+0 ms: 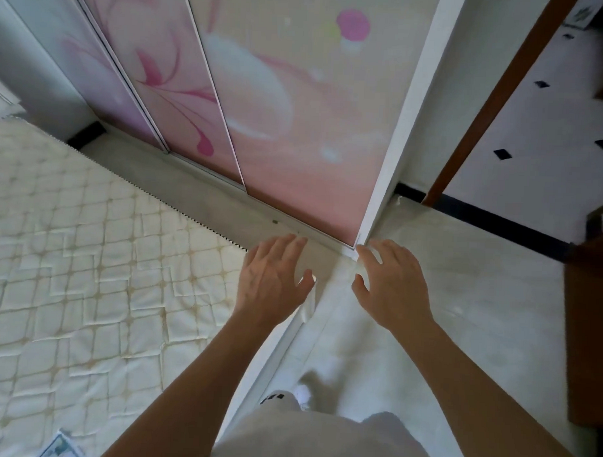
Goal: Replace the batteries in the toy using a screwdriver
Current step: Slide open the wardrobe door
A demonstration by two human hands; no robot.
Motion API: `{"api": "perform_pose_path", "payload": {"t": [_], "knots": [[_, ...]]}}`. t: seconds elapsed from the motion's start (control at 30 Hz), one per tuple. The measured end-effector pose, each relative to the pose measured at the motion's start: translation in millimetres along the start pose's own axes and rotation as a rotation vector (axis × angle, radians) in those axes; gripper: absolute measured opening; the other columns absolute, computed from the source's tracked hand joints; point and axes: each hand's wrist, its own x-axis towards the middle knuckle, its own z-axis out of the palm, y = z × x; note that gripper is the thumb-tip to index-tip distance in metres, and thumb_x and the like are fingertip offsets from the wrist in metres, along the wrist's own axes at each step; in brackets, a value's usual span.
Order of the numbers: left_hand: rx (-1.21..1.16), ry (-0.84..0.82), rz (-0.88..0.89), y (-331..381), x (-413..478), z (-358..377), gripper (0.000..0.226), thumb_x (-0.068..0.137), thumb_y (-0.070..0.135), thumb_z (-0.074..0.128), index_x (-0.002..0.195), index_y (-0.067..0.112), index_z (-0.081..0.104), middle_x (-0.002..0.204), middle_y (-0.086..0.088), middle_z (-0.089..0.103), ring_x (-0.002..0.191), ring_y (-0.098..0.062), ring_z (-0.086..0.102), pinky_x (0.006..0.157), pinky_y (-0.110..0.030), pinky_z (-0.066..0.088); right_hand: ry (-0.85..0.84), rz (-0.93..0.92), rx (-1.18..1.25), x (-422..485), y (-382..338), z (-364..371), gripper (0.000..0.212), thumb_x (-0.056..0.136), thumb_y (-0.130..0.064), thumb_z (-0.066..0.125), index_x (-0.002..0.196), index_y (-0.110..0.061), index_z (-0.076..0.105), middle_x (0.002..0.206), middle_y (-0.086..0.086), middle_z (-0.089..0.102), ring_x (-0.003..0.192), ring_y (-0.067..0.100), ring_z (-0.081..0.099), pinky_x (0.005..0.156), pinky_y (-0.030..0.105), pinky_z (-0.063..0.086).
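Our left hand (274, 278) and right hand (390, 282) hover wide open, holding nothing. The wardrobe door (297, 125) is at twelve o'clock and the mattress (87, 255) at nine. Where the toy is, we cannot tell.

wardrobe (297, 125) ahead, bed (87, 255) left.

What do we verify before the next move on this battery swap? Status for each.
1. Left hand free: ok, spread open, holding nothing.
2. Right hand free: ok, open, holding nothing.
3. Toy in view: not ok, none visible.
4. Screwdriver in view: not ok, none visible.
5. Fresh batteries in view: not ok, none visible.
6. Items stored behind the sliding doors: cannot tell, the panels hide the inside.
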Motion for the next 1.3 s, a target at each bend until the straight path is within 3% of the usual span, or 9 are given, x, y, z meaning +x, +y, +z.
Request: {"api": "perform_pose_path", "payload": {"t": [0.2, 0.47, 0.7, 0.83, 1.1, 1.3], "knots": [[-0.028, 0.028, 0.020, -14, 54, 13, 0.050, 0.083, 0.044, 0.053, 0.125, 0.019, 0.062, 0.125, 0.000, 0.065, 0.114, -0.024, 0.059, 0.092, -0.041, 0.047, -0.005, 0.014, 0.018, 51, 4, 13, 0.045, 0.081, -0.027, 0.067, 0.123, -0.012, 0.066, 0.122, 0.013, 0.065, 0.120, 0.031, 0.057, 0.098, 0.047, 0.049], [-0.014, -0.035, -0.084, -31, 126, 39, 0.051, 0.084, 0.045, 0.052, 0.129, 0.021, 0.058, 0.130, 0.002, 0.063, 0.116, -0.022, 0.058, 0.094, -0.041, 0.048, 0.031, -0.048, 0.029, 130, 37, 31, 0.041, 0.078, -0.023, 0.068, 0.118, -0.011, 0.066, 0.117, 0.011, 0.065, 0.112, 0.031, 0.059, 0.095, 0.045, 0.049], [0.028, -0.063, -0.138, -23, 223, 71, 0.054, 0.086, 0.049, 0.046, 0.131, 0.022, 0.057, 0.132, 0.002, 0.061, 0.117, -0.021, 0.058, 0.094, -0.041, 0.047, -0.029, -0.041, 0.079, 227, 84, 50, 0.046, 0.081, -0.027, 0.067, 0.125, -0.014, 0.065, 0.126, 0.011, 0.065, 0.120, 0.032, 0.057, 0.099, 0.049, 0.050], [0.032, -0.051, -0.194, -10, 284, 83, 0.053, 0.088, 0.048, 0.050, 0.134, 0.022, 0.053, 0.133, 0.001, 0.060, 0.118, -0.021, 0.057, 0.095, -0.042, 0.048, -0.057, -0.121, 0.086, 295, 116, 51, 0.048, 0.087, -0.031, 0.058, 0.132, -0.015, 0.059, 0.134, 0.011, 0.060, 0.130, 0.031, 0.051, 0.108, 0.050, 0.042], [0.037, -0.010, -0.261, -2, 362, 101, 0.054, 0.089, 0.047, 0.052, 0.137, 0.022, 0.053, 0.138, -0.001, 0.058, 0.123, -0.022, 0.056, 0.098, -0.042, 0.047, -0.058, -0.242, 0.133, 373, 143, 56, 0.051, 0.089, -0.034, 0.045, 0.135, -0.015, 0.057, 0.137, 0.011, 0.059, 0.132, 0.031, 0.049, 0.111, 0.050, 0.040], [0.049, -0.012, -0.294, -9, 382, 104, 0.056, 0.088, 0.047, 0.054, 0.138, 0.023, 0.050, 0.140, 0.001, 0.056, 0.125, -0.019, 0.054, 0.100, -0.040, 0.045, -0.059, -0.285, 0.151, 403, 145, 59, 0.051, 0.088, -0.031, 0.056, 0.136, -0.015, 0.056, 0.138, 0.010, 0.058, 0.134, 0.029, 0.048, 0.112, 0.048, 0.038]]}}
